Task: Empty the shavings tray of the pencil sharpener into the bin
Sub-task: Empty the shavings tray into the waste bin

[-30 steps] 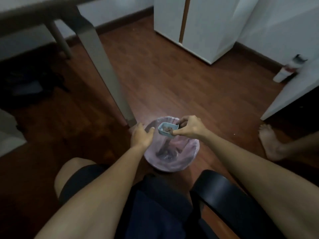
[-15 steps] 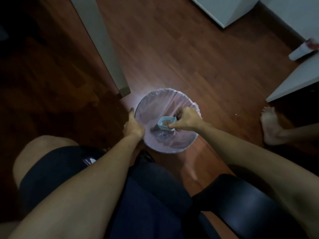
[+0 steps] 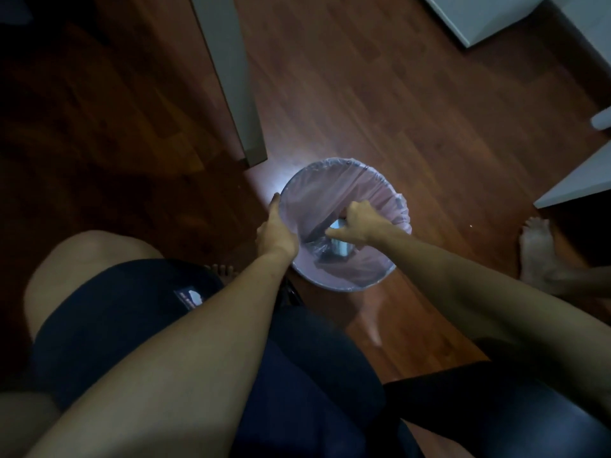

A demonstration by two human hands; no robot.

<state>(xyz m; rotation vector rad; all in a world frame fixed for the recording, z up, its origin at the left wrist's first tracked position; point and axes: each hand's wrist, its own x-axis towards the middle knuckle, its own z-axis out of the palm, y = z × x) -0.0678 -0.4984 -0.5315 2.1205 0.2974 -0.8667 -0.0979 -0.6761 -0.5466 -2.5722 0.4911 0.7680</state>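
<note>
A round bin lined with a pale pink bag stands on the wooden floor in front of my knees. My left hand grips the bin's left rim. My right hand reaches over the bin's opening and is closed on the small light-blue shavings tray, which is tipped over below my fingers and mostly hidden by them. Dark rubbish lies at the bottom of the bag. The pencil sharpener itself is out of view.
A grey table leg comes down to the floor just left of the bin. White furniture is at the top right and a white panel at the right edge. Another person's bare foot rests to the right. A black chair seat is under me.
My head tilted further down. My right hand has turned the tray over inside the bin, so its open side no longer faces up. My left hand stays on the rim.
</note>
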